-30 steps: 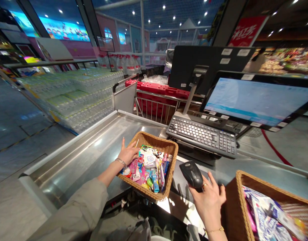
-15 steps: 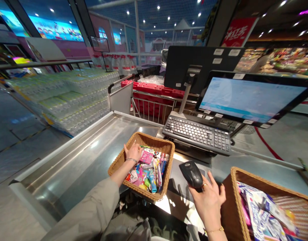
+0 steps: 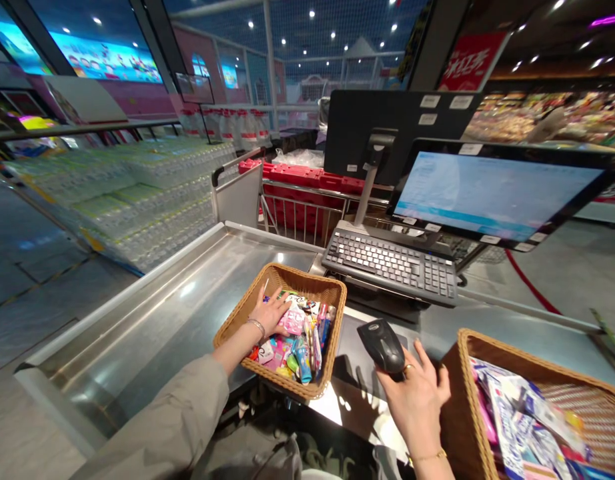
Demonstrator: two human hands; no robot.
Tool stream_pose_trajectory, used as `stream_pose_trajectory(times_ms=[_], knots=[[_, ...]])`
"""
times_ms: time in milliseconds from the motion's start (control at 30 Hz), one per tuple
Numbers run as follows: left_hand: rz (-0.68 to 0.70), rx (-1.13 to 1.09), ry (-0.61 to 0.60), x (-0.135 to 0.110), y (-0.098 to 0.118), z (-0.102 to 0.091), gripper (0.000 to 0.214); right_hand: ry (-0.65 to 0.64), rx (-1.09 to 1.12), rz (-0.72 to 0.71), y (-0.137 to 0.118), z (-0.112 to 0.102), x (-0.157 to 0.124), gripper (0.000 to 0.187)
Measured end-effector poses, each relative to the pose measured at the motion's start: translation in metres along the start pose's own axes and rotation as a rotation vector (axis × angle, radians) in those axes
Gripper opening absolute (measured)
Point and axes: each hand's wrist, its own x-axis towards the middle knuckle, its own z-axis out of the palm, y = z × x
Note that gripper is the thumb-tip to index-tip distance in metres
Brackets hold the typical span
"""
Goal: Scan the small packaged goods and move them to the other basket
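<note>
My left hand [image 3: 271,315] reaches into a wicker basket [image 3: 337,333] with its fingers spread over colourful small packets. A pink packet [image 3: 293,321] lies by the fingertips, and a blue packaged item [image 3: 302,360] is closer to me. Grasped in my right hand [image 3: 417,387] is a black barcode scanner [image 3: 382,345], held above the counter between two baskets. Some of that hand's fingers stick out apart from the scanner; the part of the scanner inside the palm is hidden.
A second wicker basket [image 3: 466,400] with white-and-blue packets stands at the right. Behind the counter [image 3: 187,293] are a keyboard [image 3: 387,263], a lit monitor [image 3: 492,193] and a metal cart [image 3: 302,213]. Bottled-water stacks [image 3: 137,180] fill the left background.
My left hand has spread its fingers flatter over the packets in the basket. My right hand keeps the scanner in about the same place. The view has shifted slightly.
</note>
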Motion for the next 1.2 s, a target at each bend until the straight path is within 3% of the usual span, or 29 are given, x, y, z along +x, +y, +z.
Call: stream_pose_trajectory(times_ms=[100, 367, 667, 933, 1200], knots=[[0.082, 0.063, -0.053, -0.005, -0.004, 0.005, 0.082, -0.007, 0.009, 0.004, -0.001, 0.000, 0.001, 0.030], [0.045, 0.045, -0.022, -0.009, -0.003, 0.010, 0.060, -0.019, 0.014, 0.030, -0.003, -0.002, 0.004, 0.028], [0.039, 0.024, 0.112, 0.000, 0.020, -0.029, 0.053, 0.050, 0.011, 0.025, -0.004, -0.008, 0.005, 0.026], [0.057, -0.025, 0.250, 0.014, 0.054, -0.069, 0.057, 0.058, 0.050, -0.008, -0.003, -0.019, 0.006, 0.021], [0.173, -0.072, 0.403, 0.022, 0.094, -0.088, 0.057, 0.048, 0.067, 0.024, -0.004, -0.028, 0.008, 0.023]])
